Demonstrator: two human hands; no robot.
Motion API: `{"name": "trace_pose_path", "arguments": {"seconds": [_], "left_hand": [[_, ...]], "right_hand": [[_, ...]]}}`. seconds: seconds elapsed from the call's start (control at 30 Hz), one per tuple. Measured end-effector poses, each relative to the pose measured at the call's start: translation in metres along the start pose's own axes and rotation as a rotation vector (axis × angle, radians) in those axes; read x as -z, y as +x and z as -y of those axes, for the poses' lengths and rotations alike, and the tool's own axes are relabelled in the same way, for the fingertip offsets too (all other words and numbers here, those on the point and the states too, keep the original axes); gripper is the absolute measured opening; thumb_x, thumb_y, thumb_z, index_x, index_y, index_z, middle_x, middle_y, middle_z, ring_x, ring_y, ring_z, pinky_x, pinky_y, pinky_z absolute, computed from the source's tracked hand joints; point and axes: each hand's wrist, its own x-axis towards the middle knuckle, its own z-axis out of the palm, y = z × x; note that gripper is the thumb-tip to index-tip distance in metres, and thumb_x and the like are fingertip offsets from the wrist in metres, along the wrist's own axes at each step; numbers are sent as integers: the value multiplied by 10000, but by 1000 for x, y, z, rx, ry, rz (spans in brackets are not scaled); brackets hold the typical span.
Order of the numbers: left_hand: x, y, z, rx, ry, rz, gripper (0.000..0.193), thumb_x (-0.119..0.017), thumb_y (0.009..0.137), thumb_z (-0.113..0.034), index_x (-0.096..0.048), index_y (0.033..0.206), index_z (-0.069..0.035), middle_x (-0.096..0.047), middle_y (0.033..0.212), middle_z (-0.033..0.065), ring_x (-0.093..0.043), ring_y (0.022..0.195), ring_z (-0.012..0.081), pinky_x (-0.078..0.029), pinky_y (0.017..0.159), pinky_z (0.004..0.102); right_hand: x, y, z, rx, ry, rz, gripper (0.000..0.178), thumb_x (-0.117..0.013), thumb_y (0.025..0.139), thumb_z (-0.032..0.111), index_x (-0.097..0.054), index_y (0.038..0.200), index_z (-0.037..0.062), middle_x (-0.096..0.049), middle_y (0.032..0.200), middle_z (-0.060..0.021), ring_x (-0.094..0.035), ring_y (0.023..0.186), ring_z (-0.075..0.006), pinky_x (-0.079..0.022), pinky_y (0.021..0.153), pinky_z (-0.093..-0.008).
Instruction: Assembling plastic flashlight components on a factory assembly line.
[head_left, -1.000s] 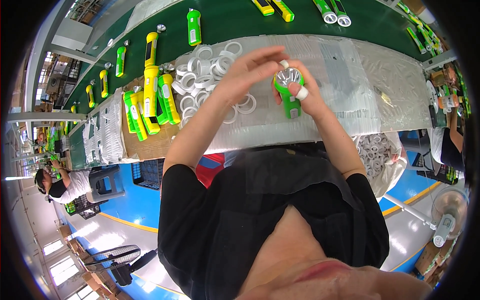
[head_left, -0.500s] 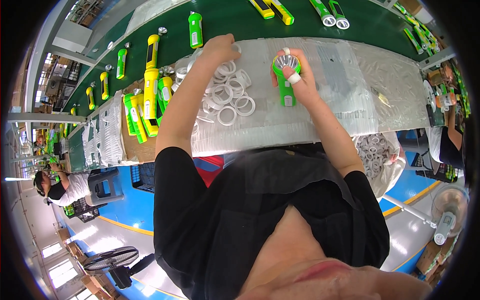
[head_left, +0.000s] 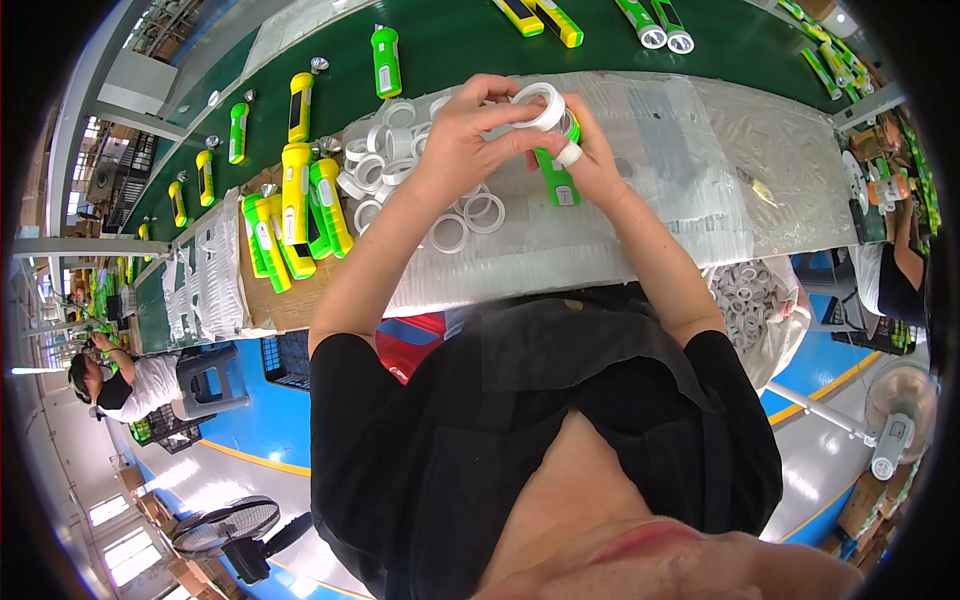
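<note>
My left hand [head_left: 470, 135] pinches a white plastic ring [head_left: 541, 106] by its edge, over the head of a green flashlight [head_left: 559, 180]. That flashlight stands out from my right hand [head_left: 592, 160], whose fingers are wrapped round its head; white tape covers a finger and the thumb. The ring hides most of the flashlight's silver reflector. Whether the ring touches the head I cannot tell. Left of the flashlight, a loose pile of white rings [head_left: 398, 143] spreads over the plastic-covered table, partly under my left forearm.
Green and yellow flashlights [head_left: 294, 195] lie bunched on cardboard at the left. More flashlights [head_left: 386, 62] rest along the green belt [head_left: 450, 45] at the back. A sack of white rings [head_left: 745, 305] hangs at the table's near right edge. Co-workers sit at both sides.
My left hand has come from the ring pile rightward to the flashlight, bringing a white ring. The right hand keeps hold of the flashlight, shifted slightly left.
</note>
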Motion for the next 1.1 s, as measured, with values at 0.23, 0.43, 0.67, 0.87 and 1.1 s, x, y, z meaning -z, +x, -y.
{"name": "trace_pose_path", "arguments": {"seconds": [0.23,0.43,0.67,0.87,1.1], "left_hand": [[3,3,-5,-18,-51,52,352,-821,713,-167,-731,1049,-111,-593,1072,61,-574,913,180,-489,740,291],[6,8,-9,-43,10,94,348,-835,681,-199,-743,1012,-149,-574,1023,43,-570,878,194,-507,738,314],[0,15,-23,-78,38,181,401,-840,681,-172,-712,1059,-134,-580,1091,65,-597,927,213,-514,773,313],[-34,13,-28,-5,3,139,441,-831,704,-273,-555,1003,-102,-644,960,83,-632,845,266,-509,692,362],[-38,13,-34,74,-23,133,412,-830,731,-204,-557,1014,-81,-686,946,54,-678,837,216,-544,741,328]], "right_hand": [[4,-1,3,3,-1,28,464,-579,929,356,-423,1248,57,-571,1065,-101,-636,761,-188,-506,675,-307],[8,-1,0,153,-137,-56,528,-599,948,309,-364,1366,89,-594,1130,-107,-635,954,-221,-525,831,-339],[49,2,61,297,-607,15,458,-824,740,200,-626,1127,57,-649,1040,-55,-633,966,-188,-508,870,-313],[61,25,113,159,-1020,462,453,-764,762,210,-602,1152,45,-589,898,-84,-567,792,-210,-484,720,-335],[48,47,140,42,-1213,753,332,-707,761,149,-588,1049,35,-529,867,-75,-531,771,-225,-454,683,-343]]}}
